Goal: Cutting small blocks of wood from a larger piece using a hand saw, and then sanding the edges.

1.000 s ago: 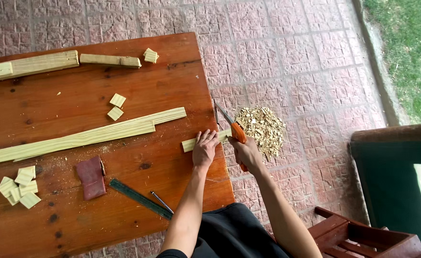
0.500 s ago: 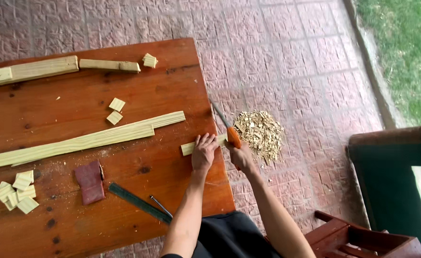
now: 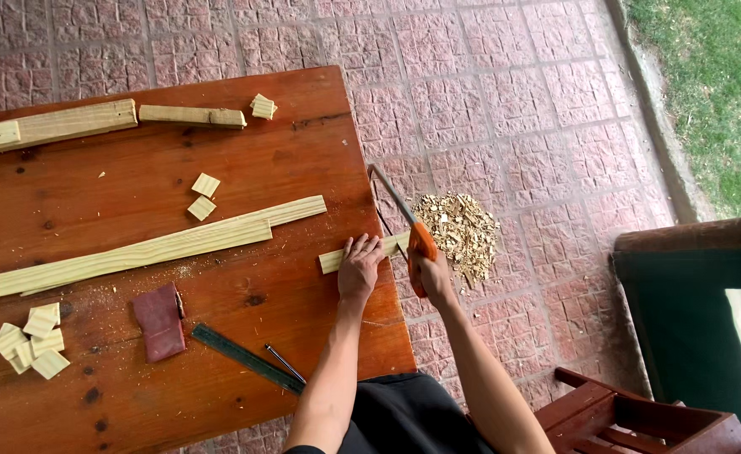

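Observation:
My left hand (image 3: 359,267) presses flat on a short pale wood strip (image 3: 333,260) that lies at the right edge of the reddish wooden table (image 3: 286,151), its end sticking out over the edge. My right hand (image 3: 428,271) grips the orange handle of a hand saw (image 3: 402,212), whose blade slants up and away just past the table edge, across the strip's overhanging end.
Long pale wood slats (image 3: 147,250) lie across the table's middle, more slats (image 3: 59,124) at the far edge. Small cut blocks (image 3: 32,340) sit at left, two blocks (image 3: 203,195) mid-table. A dark sanding block (image 3: 160,321), ruler (image 3: 244,358), pencil (image 3: 284,363). Sawdust pile (image 3: 458,235) on pavers. Wooden crate (image 3: 631,416) at lower right.
The saw has shifted a little along its stroke while the left hand stays on the strip. The view has drifted slightly.

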